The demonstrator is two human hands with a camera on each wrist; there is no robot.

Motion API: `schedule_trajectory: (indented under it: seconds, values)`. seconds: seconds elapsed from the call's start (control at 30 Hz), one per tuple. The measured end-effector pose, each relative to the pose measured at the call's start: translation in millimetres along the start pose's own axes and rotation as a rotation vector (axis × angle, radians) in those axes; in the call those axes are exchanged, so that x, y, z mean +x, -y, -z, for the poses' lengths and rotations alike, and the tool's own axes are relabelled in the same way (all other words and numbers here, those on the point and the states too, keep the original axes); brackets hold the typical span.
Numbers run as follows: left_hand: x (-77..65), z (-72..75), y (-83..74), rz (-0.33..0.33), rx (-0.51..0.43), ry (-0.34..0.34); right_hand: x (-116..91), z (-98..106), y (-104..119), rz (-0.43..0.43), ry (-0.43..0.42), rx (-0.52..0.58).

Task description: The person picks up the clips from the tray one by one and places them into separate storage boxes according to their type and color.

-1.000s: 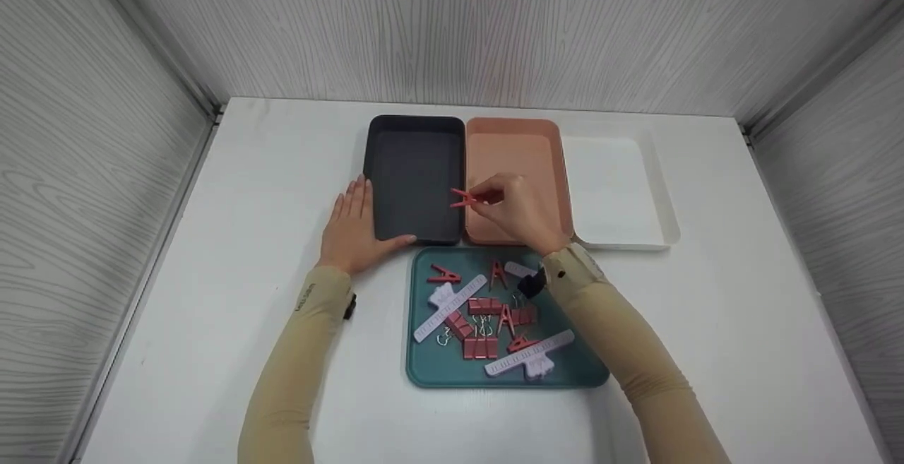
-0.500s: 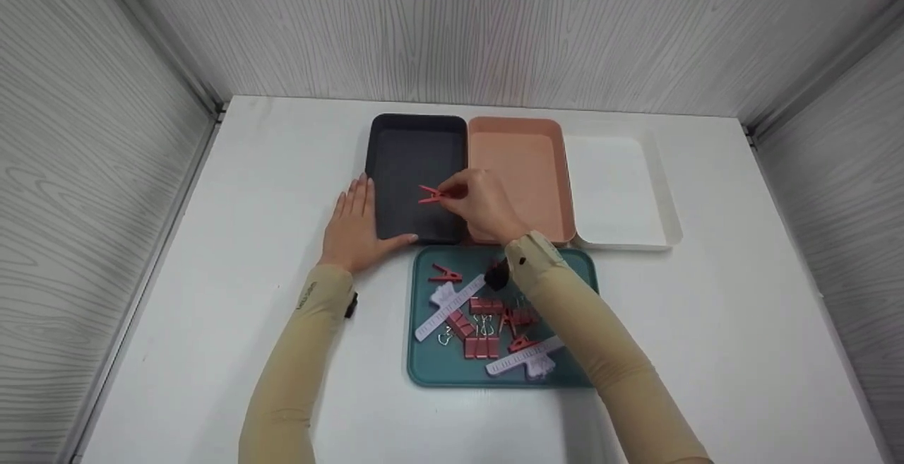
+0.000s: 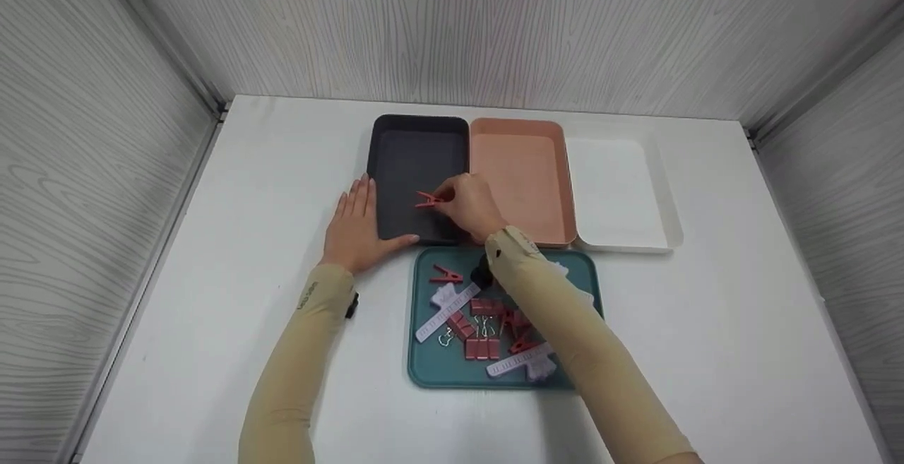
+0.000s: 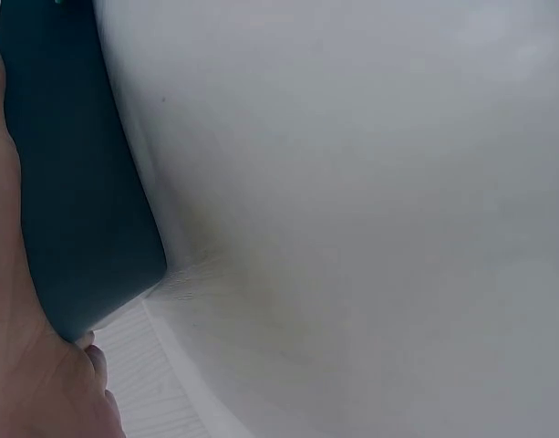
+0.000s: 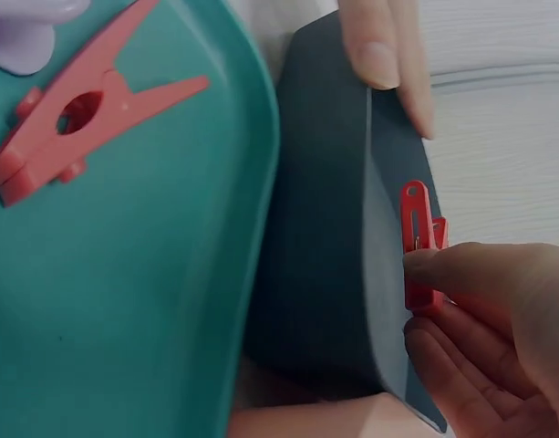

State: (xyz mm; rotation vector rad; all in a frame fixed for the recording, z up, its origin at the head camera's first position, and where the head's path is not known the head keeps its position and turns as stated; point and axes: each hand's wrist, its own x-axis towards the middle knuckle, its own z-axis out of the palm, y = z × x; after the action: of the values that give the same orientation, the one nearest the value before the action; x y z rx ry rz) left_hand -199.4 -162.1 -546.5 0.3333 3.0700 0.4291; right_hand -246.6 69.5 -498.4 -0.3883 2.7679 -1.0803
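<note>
My right hand pinches a red clothespin between thumb and fingers, over the front part of the black tray. In the head view the clothespin's two legs point left. My left hand lies with straight fingers along the black tray's left side, its thumb reaching along the front edge. Below sits a green tray with a red clothespin, red binder clips and pale purple ruler-shaped clips. My right forearm hides part of that tray.
A pink-orange tray stands beside the black one, with a white tray to its right. All three line up behind the green tray on a white table. Wood-patterned panels enclose the back and sides.
My right hand has carried the red clothespin left, from the border of the black and pink-orange trays to over the black tray. The left hand stays in place.
</note>
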Motion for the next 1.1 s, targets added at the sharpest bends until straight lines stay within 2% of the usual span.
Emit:
schedule_trajectory:
  seconds: [0.2,0.43,0.5,0.77,1.1]
  values:
    - [0.0,-1.1,-0.7,-0.005,0.016,-0.005,1.2,-3.9,-3.1,-0.007,0.002,-0.038]
    - [-1.0,0.1,-1.3,0.000,0.025,0.004,-3.6,6.1,4.1,-0.019,-0.019,0.058]
    - [-0.8,0.0,-1.2,0.002,0.025,0.005,-5.2,11.3,7.1,-0.005,-0.030,0.073]
    - [-0.8,2.6,-2.3,0.010,0.016,0.031,-8.8,32.3,13.5,0.108,-0.132,-0.059]
    - [-0.7,4.6,-3.4,0.020,0.032,0.049,-17.0,52.6,10.9,0.139,-0.171,0.047]
